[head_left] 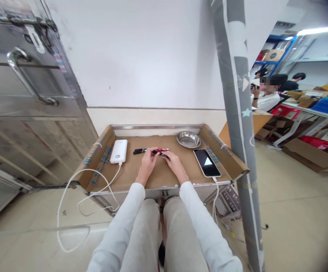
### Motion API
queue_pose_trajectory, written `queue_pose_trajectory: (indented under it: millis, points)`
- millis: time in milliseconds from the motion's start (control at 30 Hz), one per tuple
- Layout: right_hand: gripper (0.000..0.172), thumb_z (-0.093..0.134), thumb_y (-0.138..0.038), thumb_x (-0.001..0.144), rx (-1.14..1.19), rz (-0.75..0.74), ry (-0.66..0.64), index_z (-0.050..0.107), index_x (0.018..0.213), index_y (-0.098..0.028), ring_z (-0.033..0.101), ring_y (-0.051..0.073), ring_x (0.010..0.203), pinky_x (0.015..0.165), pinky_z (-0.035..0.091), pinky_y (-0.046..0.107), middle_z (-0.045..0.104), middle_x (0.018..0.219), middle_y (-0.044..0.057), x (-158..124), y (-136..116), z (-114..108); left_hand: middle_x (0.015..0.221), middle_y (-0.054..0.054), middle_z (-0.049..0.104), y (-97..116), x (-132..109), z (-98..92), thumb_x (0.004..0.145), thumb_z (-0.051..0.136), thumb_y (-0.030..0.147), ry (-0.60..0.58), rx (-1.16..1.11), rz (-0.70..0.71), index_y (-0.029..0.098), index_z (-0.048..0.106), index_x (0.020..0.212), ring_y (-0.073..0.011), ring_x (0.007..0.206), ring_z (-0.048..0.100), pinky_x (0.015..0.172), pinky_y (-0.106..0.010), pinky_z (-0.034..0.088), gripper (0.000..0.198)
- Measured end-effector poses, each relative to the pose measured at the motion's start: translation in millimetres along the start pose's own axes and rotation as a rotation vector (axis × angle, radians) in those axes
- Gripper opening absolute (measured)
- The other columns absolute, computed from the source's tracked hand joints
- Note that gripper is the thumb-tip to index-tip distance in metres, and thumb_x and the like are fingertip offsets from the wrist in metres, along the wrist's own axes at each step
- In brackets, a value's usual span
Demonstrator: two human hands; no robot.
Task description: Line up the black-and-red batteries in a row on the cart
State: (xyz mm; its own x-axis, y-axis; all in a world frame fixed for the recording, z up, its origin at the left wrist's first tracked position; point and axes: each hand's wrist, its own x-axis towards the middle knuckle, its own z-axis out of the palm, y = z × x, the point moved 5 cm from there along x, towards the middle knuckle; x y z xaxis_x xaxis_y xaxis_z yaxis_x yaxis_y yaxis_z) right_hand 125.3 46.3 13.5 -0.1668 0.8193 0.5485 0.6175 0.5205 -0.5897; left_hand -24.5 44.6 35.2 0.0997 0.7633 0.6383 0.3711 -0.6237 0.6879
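Close together over the cardboard-covered table point(132, 175), both my hands are closed on one dark marker pen point(160, 153). Its left end is between the fingers of my left hand point(148, 161), and its right end is pinched by my right hand point(174, 163). Just behind my fingers lies a red marker pen point(164, 150), partly covered by them. Black pens point(139, 151) rest left of my left hand; exactly how many is hard to make out.
A white power bank point(119, 151) with a white cable point(67, 189) lies at the left. On the right are a round metal bowl point(189, 139) and a plugged-in phone point(207, 162). A wrapped grey pole point(242, 113) stands beside the table. People sit farther back.
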Motion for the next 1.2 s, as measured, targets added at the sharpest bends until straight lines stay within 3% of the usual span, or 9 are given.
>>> queue_pose_trajectory:
  millis: [167, 300, 367, 433, 500, 567, 833, 1067, 1200]
  points:
    - [0.025, 0.049, -0.019, 0.087, -0.013, 0.040, 0.051, 0.065, 0.105, -0.021, 0.062, 0.019, 0.100, 0.092, 0.047, 0.036, 0.068, 0.106, 0.007, -0.5, 0.8, -3.6, 0.105, -0.008, 0.059, -2.1, 1.5, -10.8, 0.092, 0.043, 0.033, 0.135, 0.062, -0.036, 0.019, 0.050, 0.108, -0.0154, 0.093, 0.059, 0.085, -0.031, 0.049, 0.022]
    - [0.025, 0.045, -0.022, 0.089, -0.043, 0.081, 0.114, 0.066, 0.103, -0.021, 0.062, 0.020, 0.096, 0.091, 0.046, 0.036, 0.068, 0.104, 0.008, -2.0, 1.5, -10.0, 0.104, -0.009, 0.060, -7.5, 2.3, -13.0, 0.094, 0.037, 0.030, 0.155, 0.099, -0.058, 0.019, 0.051, 0.106, -0.0169, 0.097, 0.058, 0.088, -0.033, 0.047, 0.021]
    - [0.027, 0.042, -0.024, 0.091, -0.064, 0.114, 0.174, 0.066, 0.104, -0.020, 0.061, 0.020, 0.095, 0.091, 0.046, 0.036, 0.068, 0.103, 0.008, -3.6, 3.1, -14.7, 0.103, -0.008, 0.061, -8.5, 3.0, -9.0, 0.095, 0.036, 0.027, 0.082, 0.083, -0.046, 0.019, 0.052, 0.106, -0.0164, 0.095, 0.059, 0.088, -0.032, 0.047, 0.021]
    - [0.030, 0.039, -0.025, 0.092, -0.093, 0.134, 0.212, 0.065, 0.106, -0.019, 0.060, 0.020, 0.095, 0.090, 0.046, 0.036, 0.067, 0.103, 0.009, -5.2, 4.1, -18.0, 0.102, -0.006, 0.062, -8.2, 2.8, -0.1, 0.094, 0.037, 0.024, -0.069, 0.069, -0.015, 0.020, 0.054, 0.104, -0.0158, 0.094, 0.060, 0.087, -0.032, 0.047, 0.020]
    - [0.031, 0.037, -0.025, 0.093, -0.140, 0.128, 0.210, 0.063, 0.109, -0.018, 0.058, 0.021, 0.095, 0.089, 0.045, 0.037, 0.066, 0.102, 0.010, -5.9, 3.6, -18.7, 0.102, -0.005, 0.063, -9.0, 1.1, 9.6, 0.092, 0.042, 0.022, -0.223, 0.109, 0.008, 0.021, 0.056, 0.102, -0.0168, 0.094, 0.060, 0.087, -0.033, 0.047, 0.017]
    - [0.032, 0.037, -0.025, 0.093, -0.198, 0.109, 0.185, 0.062, 0.112, -0.019, 0.056, 0.021, 0.095, 0.089, 0.044, 0.038, 0.066, 0.101, 0.010, -5.8, 2.1, -17.7, 0.101, -0.005, 0.064, -12.6, -0.6, 15.4, 0.089, 0.047, 0.020, -0.297, 0.191, 0.003, 0.022, 0.057, 0.099, -0.0189, 0.095, 0.060, 0.087, -0.035, 0.047, 0.015]
    - [0.032, 0.054, -0.023, 0.086, -0.221, -0.033, -0.027, 0.058, 0.118, -0.026, 0.051, 0.022, 0.104, 0.091, 0.042, 0.039, 0.059, 0.112, 0.007, -4.1, -9.8, -3.9, 0.097, -0.006, 0.056, -21.1, 0.4, 17.8, 0.087, 0.047, 0.015, -0.249, 0.344, -0.035, 0.020, 0.058, 0.093, -0.0178, 0.088, 0.059, 0.085, -0.035, 0.048, 0.012]
    - [0.015, 0.055, -0.029, 0.086, -0.358, 0.026, 0.009, 0.062, 0.098, -0.022, 0.050, 0.024, 0.092, 0.082, 0.041, 0.038, 0.058, 0.098, 0.008, -6.4, -7.3, -6.5, 0.099, -0.006, 0.053, -13.3, -1.4, 15.8, 0.091, 0.041, 0.019, -0.225, 0.349, 0.012, 0.021, 0.060, 0.094, -0.0166, 0.086, 0.059, 0.082, -0.032, 0.049, 0.019]
    - [0.013, 0.052, -0.028, 0.088, -0.392, 0.018, 0.015, 0.063, 0.091, -0.022, 0.050, 0.023, 0.088, 0.079, 0.041, 0.036, 0.058, 0.092, 0.007, -6.8, -5.6, -5.8, 0.096, -0.005, 0.052, -10.9, -2.3, 19.4, 0.089, 0.046, 0.020, -0.269, 0.386, 0.077, 0.020, 0.059, 0.095, -0.0168, 0.086, 0.058, 0.083, -0.032, 0.049, 0.014]
